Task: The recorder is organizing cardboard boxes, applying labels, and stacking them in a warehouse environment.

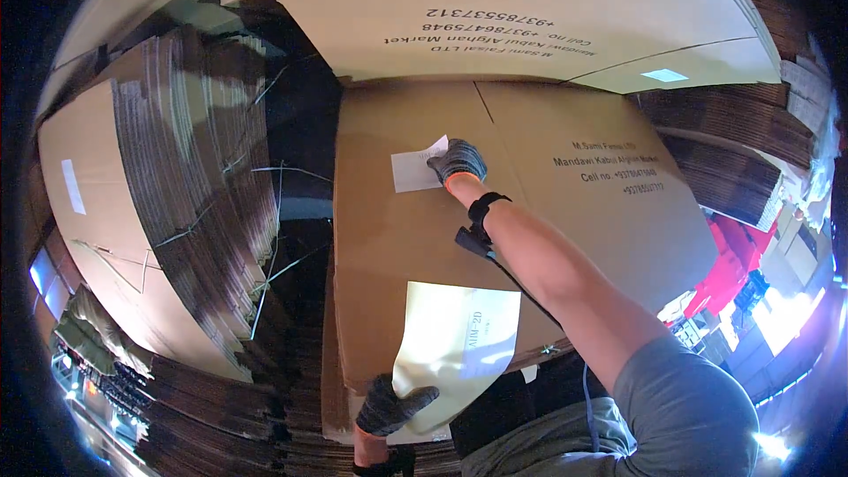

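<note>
A dark grey knitted glove covers my left hand, at the near edge of a flat cardboard sheet. Its thumb and fingers grip the lower left corner of a large white paper sheet with print on it, which curves over the cardboard's near edge. Farther off, my right hand, gloved in grey with an orange cuff, reaches across the cardboard. Its closed fingers are on the right side of a small white label, whose upper right corner is lifted.
A large printed cardboard panel rises at the far side. On the left stands a strapped stack of flattened cardboard, with a dark gap between. More stacked cardboard lies right, near red material.
</note>
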A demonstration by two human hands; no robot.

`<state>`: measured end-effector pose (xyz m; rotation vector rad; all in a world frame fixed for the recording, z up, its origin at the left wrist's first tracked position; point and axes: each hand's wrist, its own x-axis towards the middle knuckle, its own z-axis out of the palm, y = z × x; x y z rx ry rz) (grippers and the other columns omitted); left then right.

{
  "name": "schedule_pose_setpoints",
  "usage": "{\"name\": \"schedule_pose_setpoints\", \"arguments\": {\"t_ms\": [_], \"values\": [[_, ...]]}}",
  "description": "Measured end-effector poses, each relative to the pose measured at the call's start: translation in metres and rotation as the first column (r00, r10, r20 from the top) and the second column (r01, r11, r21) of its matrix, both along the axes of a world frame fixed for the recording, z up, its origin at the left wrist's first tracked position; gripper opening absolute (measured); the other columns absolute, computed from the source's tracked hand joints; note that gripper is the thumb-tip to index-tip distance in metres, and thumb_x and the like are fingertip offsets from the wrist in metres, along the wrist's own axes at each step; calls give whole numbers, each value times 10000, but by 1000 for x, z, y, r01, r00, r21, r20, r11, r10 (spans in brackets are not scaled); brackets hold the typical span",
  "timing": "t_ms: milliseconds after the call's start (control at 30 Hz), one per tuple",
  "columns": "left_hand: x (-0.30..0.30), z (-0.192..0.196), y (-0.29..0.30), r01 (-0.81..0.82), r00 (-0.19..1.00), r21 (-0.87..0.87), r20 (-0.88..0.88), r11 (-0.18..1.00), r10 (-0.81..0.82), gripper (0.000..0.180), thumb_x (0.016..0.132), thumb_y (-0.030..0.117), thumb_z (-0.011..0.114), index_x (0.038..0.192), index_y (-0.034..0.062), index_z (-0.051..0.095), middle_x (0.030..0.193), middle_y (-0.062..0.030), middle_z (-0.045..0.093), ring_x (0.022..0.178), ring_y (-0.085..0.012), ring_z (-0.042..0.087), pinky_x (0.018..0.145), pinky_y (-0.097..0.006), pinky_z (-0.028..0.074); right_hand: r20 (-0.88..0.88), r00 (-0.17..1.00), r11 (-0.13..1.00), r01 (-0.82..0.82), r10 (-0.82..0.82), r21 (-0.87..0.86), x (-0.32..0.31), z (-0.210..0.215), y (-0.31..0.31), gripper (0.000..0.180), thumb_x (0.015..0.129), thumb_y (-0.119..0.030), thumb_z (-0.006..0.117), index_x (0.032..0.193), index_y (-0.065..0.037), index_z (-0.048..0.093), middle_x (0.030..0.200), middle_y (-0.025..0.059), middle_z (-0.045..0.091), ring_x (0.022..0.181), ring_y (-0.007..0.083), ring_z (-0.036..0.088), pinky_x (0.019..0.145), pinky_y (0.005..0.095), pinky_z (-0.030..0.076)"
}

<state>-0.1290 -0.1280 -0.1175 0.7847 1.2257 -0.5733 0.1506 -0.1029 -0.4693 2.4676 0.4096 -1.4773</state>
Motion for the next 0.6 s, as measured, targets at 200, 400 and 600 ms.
{"name": "schedule_pose_setpoints", "arguments": {"t_ms": [200, 400, 600], "values": [[-9, 1, 1, -8, 999, -122, -44, 993, 3, 436, 799, 209, 862, 1145, 16, 680, 1007, -127, 744, 905, -224, 708, 805, -377, 564, -11, 999, 989, -47, 46, -140, -12, 23, 16, 806, 758, -459, 776, 1448, -137, 512, 1348, 130, 641, 1220, 315, 631, 1004, 459, 514], [17, 1, 11, -16, 991, -110, -135, 994, 1, 644, 701, 350, 924, 1177, -3, 670, 1059, -118, 728, 968, -228, 680, 884, -361, 542, 191, 822, 790, -569, 536, 229, -26, -36, -10, 878, 877, -570, 608, 1538, -56, 345, 1570, 176, 388, 1456, 326, 371, 1182, 514, 296], [-11, 0, -10, -108, 993, -144, -71, 984, 99, 578, 742, 295, 903, 1184, 4, 670, 1067, -133, 726, 993, -235, 673, 902, -363, 542, -94, 844, 750, -412, 529, 517, -47, 14, -20, 788, 936, -529, 512, 1519, -21, 363, 1583, 225, 346, 1485, 364, 302, 1227, 470, 210]]}}
